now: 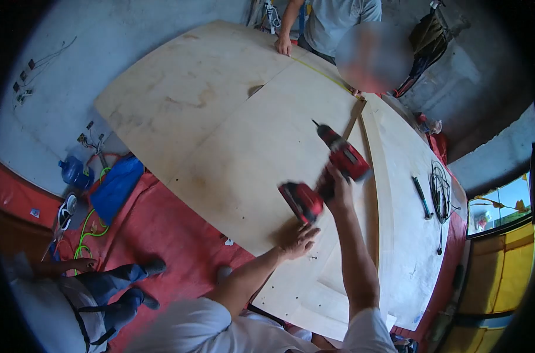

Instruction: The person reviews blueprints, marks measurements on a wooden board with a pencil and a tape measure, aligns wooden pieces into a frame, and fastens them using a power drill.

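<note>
My right hand [340, 191] is wrapped round the handle of a red and black cordless drill [348, 160], held above a large plywood board [220, 153]. The drill's bit points up and to the left, and its battery [302, 202] hangs at the lower left. Just below the battery, my left hand [298, 243] is low over the board with its fingers stretched out and nothing visible in them. A small screw-like piece [314, 257] lies near it. To the right of the drill runs a long wooden strip [371, 176].
Across the board, a person's hand [284, 45] is at a yellow tape measure [320, 72]. A hammer [421, 197] and coiled black cable [439, 188] lie on the right. Another person's legs [117, 288] are at lower left, near a blue water jug [76, 172] and green hose [82, 241].
</note>
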Demonstrator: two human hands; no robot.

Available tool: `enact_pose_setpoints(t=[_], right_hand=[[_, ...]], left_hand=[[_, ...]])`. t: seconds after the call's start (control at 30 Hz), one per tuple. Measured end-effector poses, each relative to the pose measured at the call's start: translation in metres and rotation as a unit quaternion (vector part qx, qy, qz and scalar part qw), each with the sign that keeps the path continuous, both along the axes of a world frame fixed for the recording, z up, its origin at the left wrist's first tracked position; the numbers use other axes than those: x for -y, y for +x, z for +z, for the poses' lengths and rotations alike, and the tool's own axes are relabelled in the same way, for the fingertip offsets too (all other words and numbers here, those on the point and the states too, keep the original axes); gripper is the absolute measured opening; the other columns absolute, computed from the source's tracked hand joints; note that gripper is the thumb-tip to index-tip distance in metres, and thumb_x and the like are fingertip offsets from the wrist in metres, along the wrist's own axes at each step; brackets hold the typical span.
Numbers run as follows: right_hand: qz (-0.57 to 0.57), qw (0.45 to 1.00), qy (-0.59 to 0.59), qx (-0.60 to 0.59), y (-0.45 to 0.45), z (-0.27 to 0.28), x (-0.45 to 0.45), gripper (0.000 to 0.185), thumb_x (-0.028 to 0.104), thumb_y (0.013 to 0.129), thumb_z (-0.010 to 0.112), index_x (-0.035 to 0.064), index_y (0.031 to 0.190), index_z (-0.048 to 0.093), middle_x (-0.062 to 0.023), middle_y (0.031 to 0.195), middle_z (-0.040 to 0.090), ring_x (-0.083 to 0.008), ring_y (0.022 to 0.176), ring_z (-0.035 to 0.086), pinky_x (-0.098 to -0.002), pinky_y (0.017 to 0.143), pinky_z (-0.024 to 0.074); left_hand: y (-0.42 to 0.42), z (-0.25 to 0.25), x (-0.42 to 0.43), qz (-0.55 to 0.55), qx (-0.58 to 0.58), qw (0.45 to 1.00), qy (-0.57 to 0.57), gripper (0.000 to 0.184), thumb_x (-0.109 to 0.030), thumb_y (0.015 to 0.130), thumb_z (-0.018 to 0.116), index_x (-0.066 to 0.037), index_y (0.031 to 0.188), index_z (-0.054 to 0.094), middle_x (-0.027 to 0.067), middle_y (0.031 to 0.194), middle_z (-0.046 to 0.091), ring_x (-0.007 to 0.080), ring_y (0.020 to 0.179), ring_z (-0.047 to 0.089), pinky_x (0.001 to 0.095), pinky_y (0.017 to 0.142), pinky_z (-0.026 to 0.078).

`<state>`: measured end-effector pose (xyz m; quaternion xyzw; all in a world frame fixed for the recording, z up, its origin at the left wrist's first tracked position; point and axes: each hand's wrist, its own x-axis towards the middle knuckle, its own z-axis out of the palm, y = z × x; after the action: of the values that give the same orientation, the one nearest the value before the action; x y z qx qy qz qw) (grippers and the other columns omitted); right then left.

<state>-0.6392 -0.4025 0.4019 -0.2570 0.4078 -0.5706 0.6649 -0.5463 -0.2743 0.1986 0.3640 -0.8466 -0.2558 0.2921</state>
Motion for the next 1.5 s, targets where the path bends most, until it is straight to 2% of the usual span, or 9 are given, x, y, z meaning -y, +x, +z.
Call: enact_pose_setpoints(t=[0.5,0.67,0.7,0.77,0.87,0.97,1.07,1.4,1.5], right_hand=[[-0.033,0.999,0.022,0.033,0.153,-0.131,0.270,0.012,0.008,0.083,0.065,0.0094,0.087,0.054,-0.0026,0.064,0.050,-0.0180,0.052,0.052,-0.0341,0.050,0.0446],[-0.041,0.997,0.018,0.057,0.168,-0.132,0.284,0.015,0.010,0.081,0.067,0.0086,0.085,0.053,-0.0033,0.063,0.048,-0.0191,0.051,0.051,-0.0352,0.050,0.0454],[-0.049,0.998,0.023,0.045,0.171,-0.132,0.286,0.016,0.011,0.081,0.068,0.0085,0.085,0.053,-0.0033,0.063,0.048,-0.0192,0.051,0.051,-0.0355,0.050,0.0457],[-0.041,0.998,0.024,0.043,0.175,-0.129,0.289,0.017,0.012,0.081,0.069,0.0079,0.085,0.053,-0.0039,0.064,0.050,-0.0195,0.052,0.052,-0.0364,0.050,0.0464],[-0.047,0.996,0.071,-0.003,0.179,-0.123,0.292,0.017,0.012,0.081,0.069,0.0076,0.085,0.053,-0.0046,0.064,0.051,-0.0198,0.051,0.053,-0.0365,0.049,0.0470],[-0.020,0.998,0.049,0.016,0.174,-0.125,0.289,0.016,0.012,0.081,0.069,0.0075,0.085,0.054,-0.0055,0.063,0.051,-0.0218,0.052,0.054,-0.0372,0.050,0.0483],[-0.004,0.998,0.061,0.010,0.168,-0.117,0.267,0.015,0.013,0.083,0.068,0.0079,0.086,0.054,-0.0049,0.065,0.052,-0.0203,0.055,0.055,-0.0357,0.052,0.0486],[0.139,0.987,0.058,0.046,0.076,-0.036,0.122,0.021,0.018,0.093,0.061,0.0070,0.110,0.057,-0.0035,0.074,0.056,-0.0140,0.055,0.054,-0.0285,0.051,0.0479],[0.119,0.992,0.036,0.016,0.030,0.005,0.059,0.030,0.021,0.093,0.063,0.0055,0.118,0.055,-0.0035,0.075,0.056,-0.0118,0.052,0.052,-0.0260,0.049,0.0463]], left_hand=[[0.013,0.031,0.011,-0.020,-0.082,0.995,0.056,0.063,-0.034,0.093,0.061,-0.003,0.144,0.041,0.0166,0.151,0.039,0.0326,0.142,0.033,0.0452,0.117,0.028],[-0.002,-0.008,-0.010,0.019,-0.215,0.884,0.415,0.083,-0.044,0.087,0.071,-0.004,0.147,0.032,0.0150,0.149,0.042,0.0247,0.138,0.039,0.0365,0.111,0.035],[-0.008,-0.020,-0.012,0.092,-0.049,0.986,0.132,0.082,-0.044,0.087,0.071,-0.004,0.147,0.032,0.0153,0.148,0.042,0.0246,0.138,0.040,0.0360,0.110,0.036],[-0.013,-0.023,-0.015,0.120,-0.072,0.990,0.031,0.080,-0.043,0.087,0.070,-0.004,0.146,0.033,0.0154,0.148,0.043,0.0251,0.137,0.040,0.0358,0.110,0.037],[0.000,0.010,-0.011,0.010,-0.326,0.853,0.408,0.077,-0.043,0.089,0.068,-0.004,0.146,0.033,0.0146,0.148,0.042,0.0262,0.137,0.040,0.0367,0.111,0.037],[0.010,0.034,0.008,0.003,-0.060,0.951,0.304,0.067,-0.042,0.097,0.056,-0.004,0.147,0.034,0.0158,0.149,0.041,0.0290,0.139,0.037,0.0386,0.114,0.032],[0.003,0.032,0.008,-0.003,-0.234,0.911,0.339,0.057,-0.037,0.098,0.053,-0.003,0.143,0.041,0.0184,0.150,0.039,0.0336,0.142,0.031,0.0392,0.117,0.028],[0.009,0.042,0.007,-0.030,0.000,0.997,0.064,0.051,-0.025,0.096,0.054,-0.002,0.141,0.047,0.0223,0.155,0.030,0.0369,0.147,0.021,0.0431,0.120,0.021],[-0.002,0.012,0.002,0.003,-0.046,0.998,0.035,0.053,-0.026,0.091,0.063,-0.006,0.138,0.050,0.0222,0.146,0.042,0.0406,0.135,0.039,0.0501,0.112,0.033]])
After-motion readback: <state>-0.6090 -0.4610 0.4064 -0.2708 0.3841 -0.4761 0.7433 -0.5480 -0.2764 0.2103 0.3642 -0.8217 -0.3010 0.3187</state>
